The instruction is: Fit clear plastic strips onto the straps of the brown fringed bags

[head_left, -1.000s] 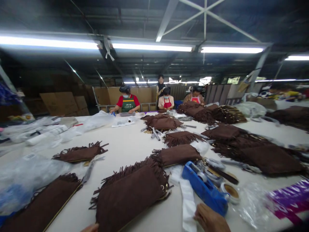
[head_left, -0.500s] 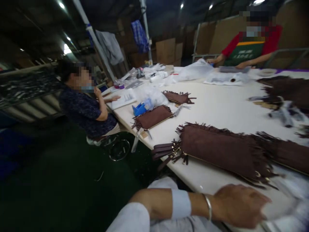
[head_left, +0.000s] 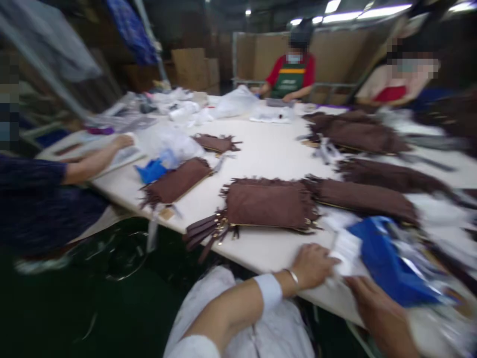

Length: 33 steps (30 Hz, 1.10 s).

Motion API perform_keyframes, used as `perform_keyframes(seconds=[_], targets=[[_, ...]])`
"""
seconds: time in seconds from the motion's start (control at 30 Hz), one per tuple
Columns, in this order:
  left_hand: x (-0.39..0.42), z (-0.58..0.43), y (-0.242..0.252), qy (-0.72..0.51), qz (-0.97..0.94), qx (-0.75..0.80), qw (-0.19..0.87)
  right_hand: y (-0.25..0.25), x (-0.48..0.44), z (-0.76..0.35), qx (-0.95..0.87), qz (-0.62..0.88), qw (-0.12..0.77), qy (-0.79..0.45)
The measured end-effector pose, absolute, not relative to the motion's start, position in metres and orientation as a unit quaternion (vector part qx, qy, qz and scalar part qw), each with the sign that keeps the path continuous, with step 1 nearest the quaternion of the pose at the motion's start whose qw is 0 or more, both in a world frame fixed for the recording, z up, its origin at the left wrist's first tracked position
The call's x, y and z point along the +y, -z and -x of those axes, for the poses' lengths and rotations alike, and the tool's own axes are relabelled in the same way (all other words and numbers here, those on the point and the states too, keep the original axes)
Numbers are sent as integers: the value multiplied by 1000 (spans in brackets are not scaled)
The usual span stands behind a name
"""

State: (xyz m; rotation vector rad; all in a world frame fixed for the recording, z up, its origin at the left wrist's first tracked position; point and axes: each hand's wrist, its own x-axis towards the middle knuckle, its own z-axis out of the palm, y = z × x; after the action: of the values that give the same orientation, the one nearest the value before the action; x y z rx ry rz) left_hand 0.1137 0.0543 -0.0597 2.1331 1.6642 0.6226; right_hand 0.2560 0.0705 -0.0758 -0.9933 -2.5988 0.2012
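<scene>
My left hand (head_left: 311, 266) rests on the near edge of the white table (head_left: 268, 149), fingers curled onto a white strip (head_left: 346, 252). A bangle and a white band sit on that wrist. My right hand (head_left: 376, 308) reaches in from the lower right toward the same strip, just below a blue tape dispenser (head_left: 387, 263); its fingers are smeared by motion. A brown fringed suede bag (head_left: 268, 204) with dark straps and gold hardware lies just beyond my left hand.
More brown fringed bags (head_left: 363, 199) lie to the right and further back, one (head_left: 175, 181) to the left by blue plastic (head_left: 151, 171). A seated person's arm (head_left: 93, 161) rests at the left edge. Two people (head_left: 292, 74) work at the far end.
The view swung from looking across the table, down to the left, then back right. My left hand came onto the white strip and my right hand now shows beside the blue dispenser.
</scene>
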Motion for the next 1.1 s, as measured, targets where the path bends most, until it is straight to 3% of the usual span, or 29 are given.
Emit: perform_keyframes(seconds=[0.17,0.4,0.5,0.57,0.63,0.77,0.93,1.1], targets=[[65,-112,72,-298,-757,538,221,35,23,-298,-889,445,92,-60],[62,-99,57,-365,-683,526,350,-24,-4,-288,-764,488,166,-388],[46,-75,33,-452,-565,465,510,-28,6,-287,-709,506,200,-450],[27,-59,21,-431,-494,414,631,-22,15,-279,-691,497,212,-481],[7,-45,19,-380,-451,426,686,-12,22,-265,-688,486,213,-496],[-23,-21,35,-397,-380,537,641,12,25,-229,-672,487,222,-512],[-57,9,45,-448,-345,608,557,45,7,-171,-597,448,210,-631],[-93,41,44,-462,-346,637,511,44,-5,-114,-643,441,186,-597]])
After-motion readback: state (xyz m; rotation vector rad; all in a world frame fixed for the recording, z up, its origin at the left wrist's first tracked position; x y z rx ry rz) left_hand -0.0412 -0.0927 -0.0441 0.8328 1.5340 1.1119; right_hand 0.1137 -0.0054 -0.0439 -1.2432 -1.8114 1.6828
